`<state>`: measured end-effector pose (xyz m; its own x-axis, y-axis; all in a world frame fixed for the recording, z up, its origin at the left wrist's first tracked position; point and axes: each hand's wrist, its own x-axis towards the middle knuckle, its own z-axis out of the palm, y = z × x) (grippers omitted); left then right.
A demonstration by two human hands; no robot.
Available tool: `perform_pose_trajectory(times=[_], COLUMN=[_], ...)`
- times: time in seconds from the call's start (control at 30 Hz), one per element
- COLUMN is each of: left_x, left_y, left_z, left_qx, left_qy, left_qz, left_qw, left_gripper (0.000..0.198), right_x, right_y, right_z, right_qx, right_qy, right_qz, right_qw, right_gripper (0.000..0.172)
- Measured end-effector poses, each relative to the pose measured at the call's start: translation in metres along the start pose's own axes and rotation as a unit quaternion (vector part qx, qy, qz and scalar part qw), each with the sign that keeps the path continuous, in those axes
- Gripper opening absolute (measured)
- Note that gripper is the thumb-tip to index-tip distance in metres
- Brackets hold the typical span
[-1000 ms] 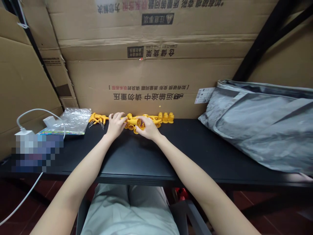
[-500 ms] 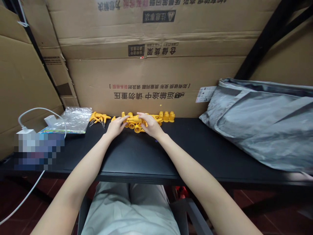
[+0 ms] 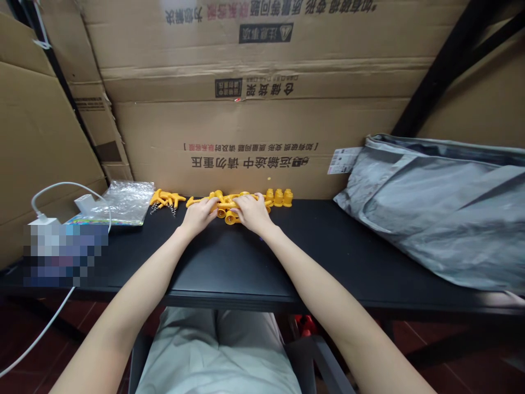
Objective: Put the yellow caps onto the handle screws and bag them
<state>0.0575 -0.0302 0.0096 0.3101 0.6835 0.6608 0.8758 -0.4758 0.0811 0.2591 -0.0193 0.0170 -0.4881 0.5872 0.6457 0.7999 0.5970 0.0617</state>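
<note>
A heap of small yellow plastic parts point(image 3: 225, 207) lies at the back of the black table point(image 3: 229, 262), against a cardboard box. My left hand point(image 3: 199, 214) rests on the heap's left side, fingers curled over some pieces. On the right side my right hand point(image 3: 252, 211) lies with fingers bent down onto the parts. Three yellow caps point(image 3: 279, 197) stand upright in a row just right of my right hand. More yellow pieces with small metal chains point(image 3: 166, 198) lie to the left of my left hand.
A clear plastic bag point(image 3: 123, 201) and a white charger with cable point(image 3: 45, 219) lie at the table's left. A large grey fabric bag point(image 3: 435, 208) fills the right side. Cardboard boxes point(image 3: 254, 126) wall off the back and left.
Both hands have closed in a little over the yellow heap; my right hand's fingers have slid further onto the parts. The parts have shifted slightly under the fingers.
</note>
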Motion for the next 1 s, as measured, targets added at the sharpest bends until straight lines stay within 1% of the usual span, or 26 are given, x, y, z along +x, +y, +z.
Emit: perform_pose_trajectory(times=[0.1,0.23,0.3,0.4,0.47,0.53,0.6,0.73,0.9,1.0], left_x=[0.001,0.002,0.002,0.001,0.001,0.0,0.0,0.001,0.0,-0.001], left_y=[-0.002,-0.001,0.0,0.0,0.0,-0.001,0.0,0.003,0.001,-0.001], left_z=[0.004,0.005,0.004,0.003,0.004,0.005,0.005,0.004,0.004,0.006], left_qx=[-0.034,-0.06,-0.059,-0.054,-0.05,-0.045,-0.041,-0.038,-0.037,-0.04], left_qy=[-0.007,-0.023,-0.024,-0.023,-0.023,-0.025,-0.027,-0.03,-0.032,-0.038], left_qz=[-0.014,-0.052,-0.058,-0.067,-0.067,-0.064,-0.063,-0.069,-0.082,-0.081], left_qw=[0.999,0.997,0.996,0.996,0.996,0.997,0.997,0.996,0.995,0.995], left_gripper=[0.03,0.032,0.032,0.032,0.032,0.032,0.033,0.033,0.032,0.033], right_x=[0.002,0.004,0.002,-0.001,-0.002,-0.001,0.0,0.001,-0.003,-0.004], right_y=[-0.002,-0.002,0.0,0.005,0.007,0.007,0.007,0.007,0.009,0.009], right_z=[-0.003,-0.005,-0.003,0.002,0.004,0.005,0.003,0.001,0.003,0.004], right_qx=[-0.017,-0.042,-0.035,-0.012,-0.005,-0.008,-0.019,-0.016,0.029,0.032], right_qy=[-0.001,0.0,-0.003,-0.006,-0.015,-0.023,-0.019,-0.004,-0.034,-0.053], right_qz=[0.001,0.007,-0.004,-0.025,-0.03,-0.029,-0.023,-0.017,-0.024,-0.023], right_qw=[1.0,0.999,0.999,1.0,0.999,0.999,0.999,1.0,0.999,0.998], right_gripper=[0.016,0.021,0.02,0.024,0.024,0.019,0.016,0.02,0.027,0.024])
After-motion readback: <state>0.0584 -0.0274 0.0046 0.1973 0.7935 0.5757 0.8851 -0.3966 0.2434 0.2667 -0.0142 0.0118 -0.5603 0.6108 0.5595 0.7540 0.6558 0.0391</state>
